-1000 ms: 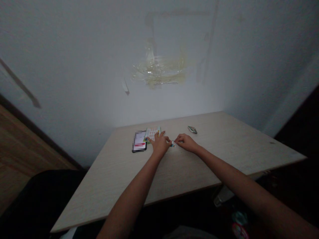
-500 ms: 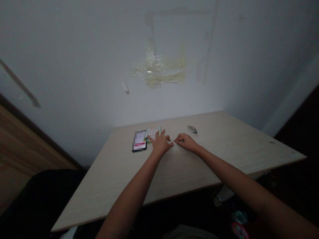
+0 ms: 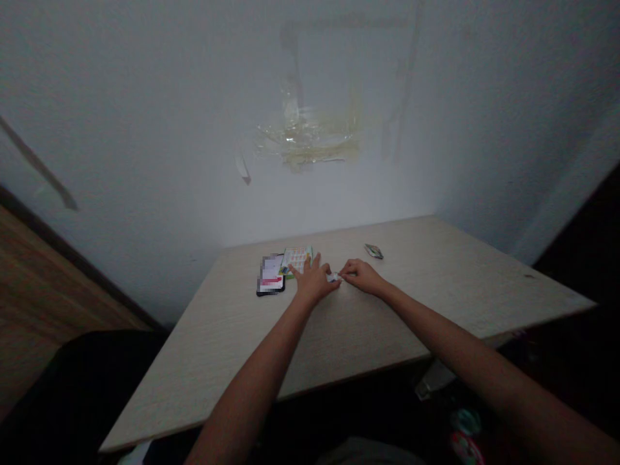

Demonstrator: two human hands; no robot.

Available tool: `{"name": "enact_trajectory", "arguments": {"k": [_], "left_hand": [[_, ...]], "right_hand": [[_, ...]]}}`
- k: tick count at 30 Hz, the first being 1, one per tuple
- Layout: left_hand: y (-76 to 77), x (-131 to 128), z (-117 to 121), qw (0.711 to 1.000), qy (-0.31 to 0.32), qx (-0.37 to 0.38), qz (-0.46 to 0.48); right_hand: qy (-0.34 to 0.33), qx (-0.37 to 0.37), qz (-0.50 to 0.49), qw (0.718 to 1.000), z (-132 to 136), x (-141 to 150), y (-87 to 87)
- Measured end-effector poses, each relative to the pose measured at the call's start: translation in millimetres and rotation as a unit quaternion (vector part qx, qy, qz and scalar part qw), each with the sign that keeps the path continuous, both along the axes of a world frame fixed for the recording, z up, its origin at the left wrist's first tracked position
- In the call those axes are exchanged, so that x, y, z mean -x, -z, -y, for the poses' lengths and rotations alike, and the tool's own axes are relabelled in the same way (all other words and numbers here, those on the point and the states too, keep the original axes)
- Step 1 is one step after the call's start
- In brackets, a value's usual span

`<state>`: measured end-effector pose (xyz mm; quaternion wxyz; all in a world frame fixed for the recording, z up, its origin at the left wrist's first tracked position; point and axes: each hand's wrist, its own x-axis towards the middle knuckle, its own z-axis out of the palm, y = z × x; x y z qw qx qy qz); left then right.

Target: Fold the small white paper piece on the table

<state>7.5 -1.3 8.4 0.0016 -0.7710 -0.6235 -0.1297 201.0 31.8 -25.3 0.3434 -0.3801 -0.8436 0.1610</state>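
Note:
A small white piece (image 3: 334,277) with faint coloured marks is between my hands at the middle of the table; it is too small to name its kind. The thumb and forefinger of my left hand (image 3: 312,283) frame it from the left, while the other fingers spread over the printed leaflet (image 3: 296,260). From the right, my right hand (image 3: 361,276) pinches the piece's edge with its fingertips. Partly under the leaflet lies a phone (image 3: 270,276) with a lit screen.
Farther back to the right is a small crumpled packet (image 3: 374,250). The pale wooden table (image 3: 232,342) stands against a wall (image 3: 194,129) with old tape (image 3: 320,139) on it. Under the table's right side, dim objects sit on the floor.
My left thumb has moved right along the near side of the white piece, and the left hand has shifted slightly that way. My right hand stays almost in place.

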Motion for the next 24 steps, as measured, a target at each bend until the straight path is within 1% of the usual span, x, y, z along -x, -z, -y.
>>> {"name": "enact_trajectory", "arguments": {"k": [5,11,14,19,21,24], "left_hand": [[1.1,1.7,0.2,1.0,0.003,0.009,0.0],[6.7,3.2,3.6,1.0,-0.002,0.003,0.007],[8.6,4.7,7.0,1.0,0.009,-0.021,0.01],[7.1,10.6,9.2,0.997,0.048,-0.067,0.01],[6.1,12.5,9.0,0.996,0.053,-0.068,0.014],[5.4,12.7,8.0,0.997,0.045,-0.066,0.02]], "right_hand": [[-0.002,-0.001,-0.001,1.0,-3.0,-0.9,2.8],[-0.001,0.003,-0.002,1.0,-2.6,-1.7,3.2],[0.001,0.005,-0.005,1.0,-1.1,-1.7,1.6],[-0.005,0.001,-0.003,1.0,-0.2,-2.3,1.1],[-0.006,-0.002,-0.003,1.0,-0.5,-2.7,1.7],[-0.004,-0.002,-0.002,1.0,-0.4,-2.6,1.4]]}}
